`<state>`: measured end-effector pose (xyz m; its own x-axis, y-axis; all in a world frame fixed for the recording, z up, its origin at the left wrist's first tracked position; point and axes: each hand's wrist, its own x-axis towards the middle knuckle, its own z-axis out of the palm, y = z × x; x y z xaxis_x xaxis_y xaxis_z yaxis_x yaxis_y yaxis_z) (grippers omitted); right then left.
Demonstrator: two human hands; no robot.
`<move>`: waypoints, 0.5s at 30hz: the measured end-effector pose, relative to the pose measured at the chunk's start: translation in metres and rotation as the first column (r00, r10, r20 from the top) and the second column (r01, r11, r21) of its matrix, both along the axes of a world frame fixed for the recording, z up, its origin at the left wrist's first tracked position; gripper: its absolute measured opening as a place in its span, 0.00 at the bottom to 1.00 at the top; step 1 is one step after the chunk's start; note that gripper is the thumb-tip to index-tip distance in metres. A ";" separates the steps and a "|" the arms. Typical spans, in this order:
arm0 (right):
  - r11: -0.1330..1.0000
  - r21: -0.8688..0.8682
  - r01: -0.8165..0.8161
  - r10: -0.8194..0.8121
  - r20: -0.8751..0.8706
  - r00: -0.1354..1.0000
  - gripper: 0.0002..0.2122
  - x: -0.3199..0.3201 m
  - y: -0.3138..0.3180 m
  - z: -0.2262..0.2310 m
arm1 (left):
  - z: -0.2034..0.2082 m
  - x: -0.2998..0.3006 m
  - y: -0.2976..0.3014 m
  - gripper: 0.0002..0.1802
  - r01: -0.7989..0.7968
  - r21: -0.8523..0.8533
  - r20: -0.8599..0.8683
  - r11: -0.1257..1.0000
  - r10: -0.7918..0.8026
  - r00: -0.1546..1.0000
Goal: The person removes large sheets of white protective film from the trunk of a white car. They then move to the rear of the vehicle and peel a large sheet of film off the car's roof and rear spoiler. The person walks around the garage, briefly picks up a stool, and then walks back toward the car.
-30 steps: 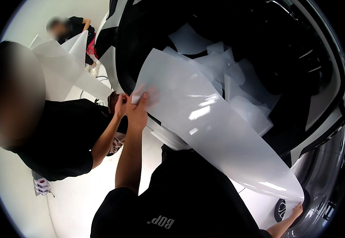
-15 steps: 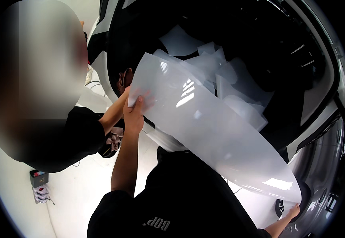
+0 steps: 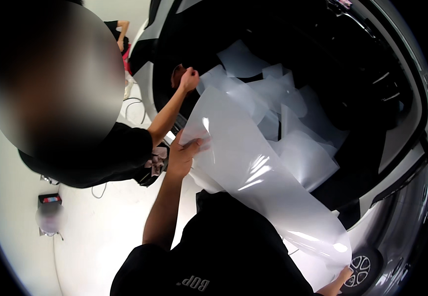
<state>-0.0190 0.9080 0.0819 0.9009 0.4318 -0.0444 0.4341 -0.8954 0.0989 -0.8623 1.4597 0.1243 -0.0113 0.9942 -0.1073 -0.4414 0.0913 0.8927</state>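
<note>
A long, translucent white film sheet [image 3: 253, 167] stretches slantwise in front of my body, curved and glossy. At its upper left end my left hand [image 3: 187, 155] grips the edge, thumb on top, with fingers showing faintly through the film. Down at the lower right my right hand [image 3: 343, 277] pinches the other end, where the film curls. Beyond the sheet, several loose film pieces [image 3: 305, 158] lie overlapping in the dark cargo space of the car [image 3: 371, 192].
At my left stands a co-worker, whose hand [image 3: 190, 80] reaches over the car's edge near the loose films. A car wheel [image 3: 359, 270] is beside my right hand. On the pale floor at the left sits a small dark box [image 3: 50, 199], and a cable [image 3: 135, 106] runs nearby.
In the picture, the sheet's upper end and my left hand have shifted right and down; its lower end moved left. The co-worker's hand now shows apart from the sheet.
</note>
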 end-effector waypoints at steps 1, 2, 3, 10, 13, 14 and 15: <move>0.996 -0.074 -0.055 0.067 0.159 0.985 0.17 0.002 -0.010 0.000 | 0.008 0.003 -0.003 0.22 -0.034 -0.049 -0.001 0.998 0.034 0.999; 0.998 -0.054 -0.025 0.033 0.144 0.989 0.16 -0.001 -0.017 -0.007 | 0.012 0.001 -0.009 0.22 -0.051 -0.051 -0.012 0.997 0.051 0.999; 0.999 -0.017 0.028 -0.027 0.091 0.996 0.16 -0.012 -0.017 -0.020 | 0.016 0.000 -0.015 0.22 -0.038 -0.030 -0.027 0.999 0.037 0.999; 0.912 0.134 0.388 -0.337 -0.293 0.895 0.14 -0.035 0.000 -0.084 | -0.010 0.000 -0.026 0.19 -0.056 -0.011 -0.115 0.998 0.054 0.992; 0.861 0.146 0.488 -0.395 -0.412 0.821 0.13 -0.024 0.013 -0.104 | -0.126 -0.019 -0.053 0.16 -0.020 -0.273 -0.293 0.962 -0.063 0.954; 0.856 0.130 0.500 -0.404 -0.434 0.805 0.12 -0.029 0.010 -0.112 | -0.176 -0.023 -0.069 0.16 0.011 -0.359 -0.314 0.933 -0.132 0.940; 0.862 0.106 0.497 -0.401 -0.459 0.793 0.11 -0.033 0.020 -0.119 | -0.215 -0.031 -0.085 0.17 0.078 -0.329 -0.570 0.941 -0.264 0.778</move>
<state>-0.0517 0.9277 -0.0367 0.9130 0.0248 -0.4071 -0.0656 -0.9762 -0.2066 -0.8931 1.3747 -0.0910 0.0023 0.9160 -0.4012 0.2195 0.3910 0.8939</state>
